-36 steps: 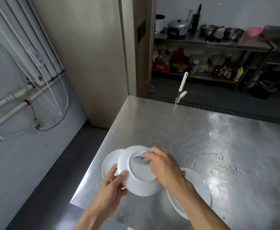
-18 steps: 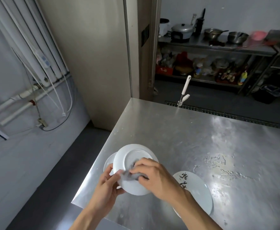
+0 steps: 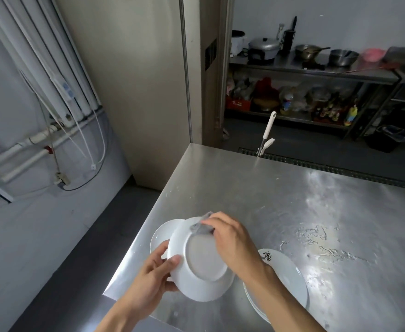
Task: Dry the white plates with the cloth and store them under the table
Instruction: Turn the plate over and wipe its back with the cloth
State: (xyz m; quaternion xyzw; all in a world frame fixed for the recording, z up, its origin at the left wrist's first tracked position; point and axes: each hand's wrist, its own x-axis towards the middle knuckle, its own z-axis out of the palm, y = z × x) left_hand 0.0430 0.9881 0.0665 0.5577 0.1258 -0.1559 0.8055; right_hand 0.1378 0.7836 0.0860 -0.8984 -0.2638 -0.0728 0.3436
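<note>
Above the near left corner of the steel table [image 3: 256, 188], grips a white plate [image 3: 201, 259] in the left hand [image 3: 153, 276], underside up and tilted toward the camera, thumb curled over the near-left rim, other fingers wrapped beneath and mostly hidden. Presses a small grey cloth [image 3: 200, 228] onto the far rim of that plate with the right hand [image 3: 230, 240], fingers bent down over the fabric and pinching it against the porcelain, only a crumpled corner showing past the fingertips. Just behind and left of the raised dish, lying flat on the tabletop and partly covered by it: a second plate [image 3: 160, 233], also white. To the right, close to the near edge and partly under the right forearm: a low stack of plates [image 3: 290, 279], dark brush characters on the top one near its far rim. Further right on the steel, well apart from the hands: scattered water droplets [image 3: 321, 238]. Past the far edge, sticking up: a white handle [image 3: 267, 130] on a thin metal rod. Against the back wall: a steel shelf rack [image 3: 316, 73] with pots [image 3: 263, 46] and a pink bowl [image 3: 374, 55] on top, bottles and jars below, too small to tell apart. Along the left wall: white pipes [image 3: 41, 56] and loose cables.
</note>
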